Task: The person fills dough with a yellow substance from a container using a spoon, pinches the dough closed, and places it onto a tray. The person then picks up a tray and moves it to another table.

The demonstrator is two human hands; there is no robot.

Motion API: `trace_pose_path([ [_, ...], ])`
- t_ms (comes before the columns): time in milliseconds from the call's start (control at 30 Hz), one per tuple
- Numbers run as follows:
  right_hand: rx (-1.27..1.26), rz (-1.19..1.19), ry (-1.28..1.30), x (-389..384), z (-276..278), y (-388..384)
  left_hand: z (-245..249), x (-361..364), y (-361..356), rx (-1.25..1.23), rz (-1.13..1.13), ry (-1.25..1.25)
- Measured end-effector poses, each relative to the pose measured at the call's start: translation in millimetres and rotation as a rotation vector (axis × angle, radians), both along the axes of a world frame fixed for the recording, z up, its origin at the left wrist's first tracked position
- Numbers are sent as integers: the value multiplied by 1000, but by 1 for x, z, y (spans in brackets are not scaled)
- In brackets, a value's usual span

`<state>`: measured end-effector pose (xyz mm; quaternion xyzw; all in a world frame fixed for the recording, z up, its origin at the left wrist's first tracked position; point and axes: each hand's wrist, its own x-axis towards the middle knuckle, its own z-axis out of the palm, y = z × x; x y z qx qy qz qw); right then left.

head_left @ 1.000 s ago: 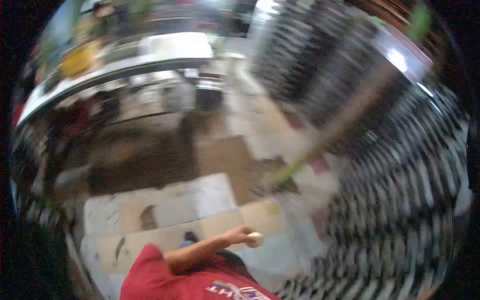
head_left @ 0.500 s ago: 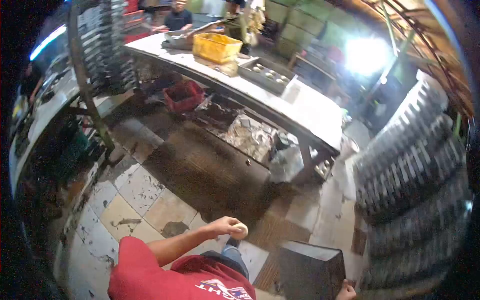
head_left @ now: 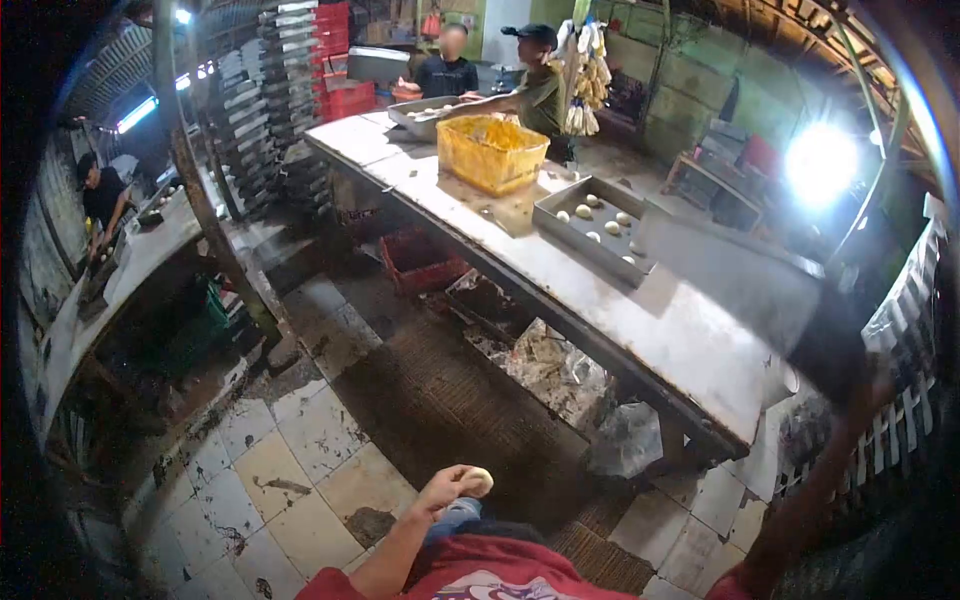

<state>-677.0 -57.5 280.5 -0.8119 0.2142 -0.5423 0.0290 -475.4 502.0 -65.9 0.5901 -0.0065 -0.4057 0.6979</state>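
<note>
One pale round piece (head_left: 481,483), seemingly soft, light: we pinched its side in our left hand (head_left: 447,487). One blurred tray (head_left: 735,265), likely stiff: our right hand (head_left: 876,374) gripped its edge near the table (head_left: 690,350).

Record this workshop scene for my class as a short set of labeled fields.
Left hand: holds a dough ball
Right hand: grips a motion-blurred tray
Tabletop: yellow tub; gray tray holding pale balls
Under tabletop: red crate, plastic bag
Co-workers: one person and another beyond the tabletop; a third at the left bench
</note>
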Motion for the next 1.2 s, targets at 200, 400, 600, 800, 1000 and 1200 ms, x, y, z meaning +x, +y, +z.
trace_pose_path([
  [200,-193,14,-133,253,42,-2,2,107,-65,-24,122,-70],
  [400,13,458,-21,377,50,-11,43,199,-126,1,271,-192],
  [600,-85,390,-42,524,2,-109,48,203,-155,25,588,-170],
  [800,-125,479,-11,609,-32,-137,15,160,-192,185,625,-41],
  [1000,-88,557,-16,624,-97,-144,13,144,-228,188,715,82],
  [1200,-103,653,-88,561,-205,-103,25,157,-247,288,697,111],
])
